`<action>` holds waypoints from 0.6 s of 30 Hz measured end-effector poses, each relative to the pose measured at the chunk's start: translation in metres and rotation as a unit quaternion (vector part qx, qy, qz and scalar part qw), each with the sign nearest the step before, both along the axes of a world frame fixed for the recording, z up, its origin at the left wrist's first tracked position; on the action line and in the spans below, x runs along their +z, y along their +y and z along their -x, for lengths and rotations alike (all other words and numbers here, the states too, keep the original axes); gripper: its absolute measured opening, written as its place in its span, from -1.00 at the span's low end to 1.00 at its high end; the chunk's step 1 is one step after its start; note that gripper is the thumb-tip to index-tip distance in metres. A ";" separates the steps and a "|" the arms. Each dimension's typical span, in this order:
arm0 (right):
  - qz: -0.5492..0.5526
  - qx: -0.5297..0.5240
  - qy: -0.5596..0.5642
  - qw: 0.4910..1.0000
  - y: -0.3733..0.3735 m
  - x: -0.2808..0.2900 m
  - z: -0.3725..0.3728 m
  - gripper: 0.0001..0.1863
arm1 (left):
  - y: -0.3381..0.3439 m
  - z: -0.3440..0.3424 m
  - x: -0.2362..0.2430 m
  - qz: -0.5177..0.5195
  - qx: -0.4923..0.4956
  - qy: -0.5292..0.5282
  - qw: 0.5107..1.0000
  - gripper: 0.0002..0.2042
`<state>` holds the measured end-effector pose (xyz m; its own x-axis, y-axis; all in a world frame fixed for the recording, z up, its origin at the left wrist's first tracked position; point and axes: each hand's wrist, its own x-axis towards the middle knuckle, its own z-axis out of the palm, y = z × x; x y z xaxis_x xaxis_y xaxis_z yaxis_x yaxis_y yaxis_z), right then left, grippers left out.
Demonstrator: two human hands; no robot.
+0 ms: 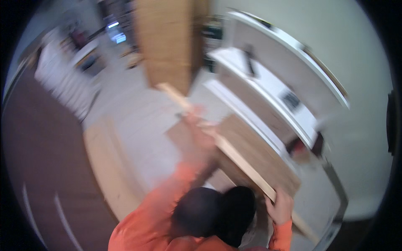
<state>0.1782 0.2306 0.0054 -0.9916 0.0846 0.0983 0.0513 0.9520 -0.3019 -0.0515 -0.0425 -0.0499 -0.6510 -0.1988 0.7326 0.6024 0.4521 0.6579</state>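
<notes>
A long pale wooden strip [245, 162] runs slantwise from the upper middle down to the lower right. My left hand [202, 131], smeared by motion, is closed around its upper part. Farther down, my right hand [281, 208] grips the same strip, with its thumb along the near side. Brown flat panels [268, 152] lie beneath and beside the strip; whether they are joined to it I cannot tell. Orange sleeves cover both my arms. Two dark rounded shapes [213, 213] at the lower middle hide part of the panels.
A white shelf unit [268, 94] stands against the pale wall at right, with small items on it. At the far middle rises a tall brown box [165, 42]. A dark brown surface [46, 146] fills the left, beside a tan sheet [111, 167] and white fabric [65, 75].
</notes>
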 end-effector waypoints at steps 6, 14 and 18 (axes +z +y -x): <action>0.017 0.025 -0.029 0.999 -0.041 0.013 0.030 -0.28 | -0.065 -0.049 0.084 0.138 0.073 0.068 0.985 -0.51; -0.054 0.049 -0.144 0.987 -0.041 0.011 0.050 -0.20 | -0.292 -0.202 0.197 0.363 0.457 0.115 0.804 -0.55; -0.134 0.083 -0.125 0.979 -0.024 -0.012 0.050 -0.24 | -0.343 -0.301 0.280 0.540 0.688 0.052 0.483 -0.60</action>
<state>0.1285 0.2069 -0.0065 -0.9852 -0.0761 -0.1537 -0.0711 0.9968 -0.0377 0.2497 -0.3851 0.2304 -0.3958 0.1447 0.9069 -0.7512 0.5170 -0.4103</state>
